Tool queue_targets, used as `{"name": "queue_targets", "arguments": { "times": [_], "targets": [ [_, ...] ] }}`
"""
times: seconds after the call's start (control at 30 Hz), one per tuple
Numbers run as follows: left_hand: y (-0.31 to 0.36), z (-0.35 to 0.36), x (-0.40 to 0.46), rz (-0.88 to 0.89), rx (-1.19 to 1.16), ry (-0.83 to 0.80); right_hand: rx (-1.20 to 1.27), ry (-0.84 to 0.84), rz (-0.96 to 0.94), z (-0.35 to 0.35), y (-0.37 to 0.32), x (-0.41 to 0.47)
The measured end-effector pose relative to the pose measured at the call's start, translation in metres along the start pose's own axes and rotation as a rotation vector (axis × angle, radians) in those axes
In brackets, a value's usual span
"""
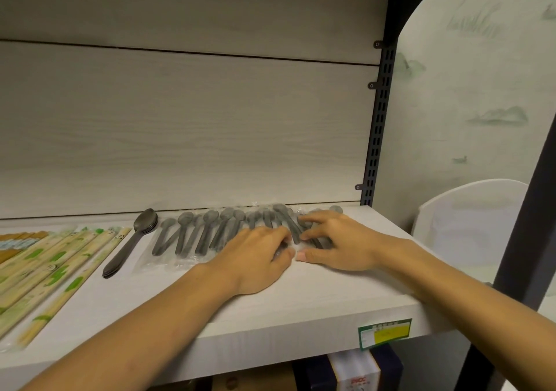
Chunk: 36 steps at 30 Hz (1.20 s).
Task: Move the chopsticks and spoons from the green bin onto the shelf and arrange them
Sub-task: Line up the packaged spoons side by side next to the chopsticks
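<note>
Shelf (270,309): both hands lie palm-down, thumbs nearly touching. Left hand (255,261) fingers curl onto the wrapped spoons (210,234); right hand (337,240) fingers spread, pressing the same row. Left of the fingers: stacked bare spoons (132,240), then chopsticks (54,270).

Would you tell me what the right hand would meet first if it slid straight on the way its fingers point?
The right hand points left, toward the left hand. Their fingertips nearly touch over the wrapped spoons, so it would probably meet the left hand first.
</note>
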<state>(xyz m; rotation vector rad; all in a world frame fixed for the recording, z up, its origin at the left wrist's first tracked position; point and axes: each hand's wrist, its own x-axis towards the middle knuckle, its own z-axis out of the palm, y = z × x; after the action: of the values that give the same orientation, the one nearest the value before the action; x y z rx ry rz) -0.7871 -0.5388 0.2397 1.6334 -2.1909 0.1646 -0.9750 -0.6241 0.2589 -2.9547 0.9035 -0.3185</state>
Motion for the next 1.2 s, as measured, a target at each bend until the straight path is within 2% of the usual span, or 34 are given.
{"name": "queue_targets", "arguments": {
  "times": [0.23, 0.47, 0.7, 0.83, 1.0, 1.2],
  "targets": [
    [-0.005, 0.003, -0.001, -0.007, -0.068, 0.011, 0.070, -0.065, 0.048, -0.004, -0.010, -0.001],
    [-0.004, 0.000, -0.002, 0.001, -0.090, 0.028, 0.069, 0.098, 0.007, -0.003, -0.010, -0.002],
    [-0.001, -0.003, -0.005, -0.039, -0.225, 0.058, 0.121, 0.367, -0.002, -0.009, -0.018, 0.003],
    [-0.001, -0.008, -0.009, -0.077, -0.286, 0.091, 0.187, 0.208, -0.022, -0.009, -0.024, 0.000],
    [0.000, -0.010, -0.014, -0.005, -0.096, 0.041, 0.093, 0.091, 0.096, -0.017, -0.007, -0.016],
    [0.002, -0.005, -0.006, 0.055, -0.092, 0.036, 0.153, -0.084, 0.159, -0.019, 0.010, -0.028]
  ]
}}
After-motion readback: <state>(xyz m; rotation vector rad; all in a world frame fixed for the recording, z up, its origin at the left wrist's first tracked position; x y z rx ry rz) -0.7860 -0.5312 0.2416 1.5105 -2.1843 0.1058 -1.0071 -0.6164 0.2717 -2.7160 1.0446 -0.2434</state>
